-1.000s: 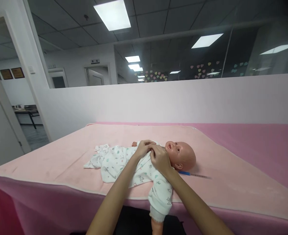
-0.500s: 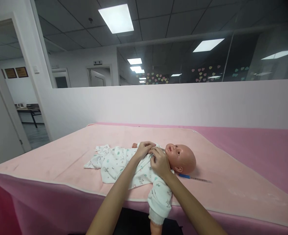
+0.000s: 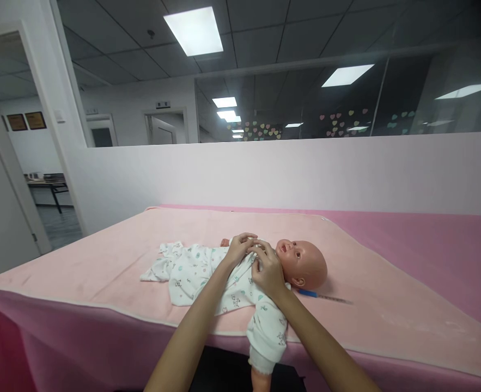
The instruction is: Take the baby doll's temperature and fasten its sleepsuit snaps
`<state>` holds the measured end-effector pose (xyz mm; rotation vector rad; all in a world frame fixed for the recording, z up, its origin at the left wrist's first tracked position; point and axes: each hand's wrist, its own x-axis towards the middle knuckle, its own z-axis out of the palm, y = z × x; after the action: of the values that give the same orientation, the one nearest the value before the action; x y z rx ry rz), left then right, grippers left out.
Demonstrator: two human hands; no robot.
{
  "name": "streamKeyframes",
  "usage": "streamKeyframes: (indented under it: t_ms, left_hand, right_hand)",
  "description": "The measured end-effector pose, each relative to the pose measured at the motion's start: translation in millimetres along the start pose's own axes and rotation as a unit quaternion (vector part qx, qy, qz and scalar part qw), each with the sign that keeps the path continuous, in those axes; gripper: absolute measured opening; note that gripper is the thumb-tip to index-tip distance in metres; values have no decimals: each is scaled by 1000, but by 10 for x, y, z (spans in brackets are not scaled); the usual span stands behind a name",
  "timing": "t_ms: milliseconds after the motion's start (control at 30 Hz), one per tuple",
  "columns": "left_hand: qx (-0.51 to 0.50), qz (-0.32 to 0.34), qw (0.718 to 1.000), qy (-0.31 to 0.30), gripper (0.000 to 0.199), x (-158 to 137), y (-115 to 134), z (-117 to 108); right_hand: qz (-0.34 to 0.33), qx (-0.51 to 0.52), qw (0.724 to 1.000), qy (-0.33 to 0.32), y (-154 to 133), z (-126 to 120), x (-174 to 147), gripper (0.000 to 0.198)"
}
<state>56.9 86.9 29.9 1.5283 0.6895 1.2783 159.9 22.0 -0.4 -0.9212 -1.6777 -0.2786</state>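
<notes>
Lying beside a blue-ended stick (image 3: 308, 294), doll (image 3: 238, 294) roughly parallels table's (image 3: 101, 261) front edge, head (image 3: 309, 264) rightward; left hand (image 3: 239, 249), right hand (image 3: 268, 270) obstructing chest, grip indeterminable.

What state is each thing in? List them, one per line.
Doll: lying on its back
Printed garment: on the doll, wrinkled
Near sleeve: hanging over the sheet's near edge
Left hand: on the doll's chest, fingers bent; grip unclear
Right hand: by the doll's neck, fingers bent; grip unclear
Peach sheet: spread out
Blue-ended stick: lying flat
Large ceiling light: lit
Left door: open
</notes>
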Motion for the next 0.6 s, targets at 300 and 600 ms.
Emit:
streamKeyframes:
  t_ms: [300, 600]
  left_hand:
    - [-12, -6, 999, 29, 27, 23, -27, -2]
    - [32, 11, 999, -21, 17, -57, 6, -25]
  right_hand:
    - [-2, 20, 999, 30, 21, 9, -12, 39]
    - [17, 40, 999, 20, -10, -4, 13, 39]
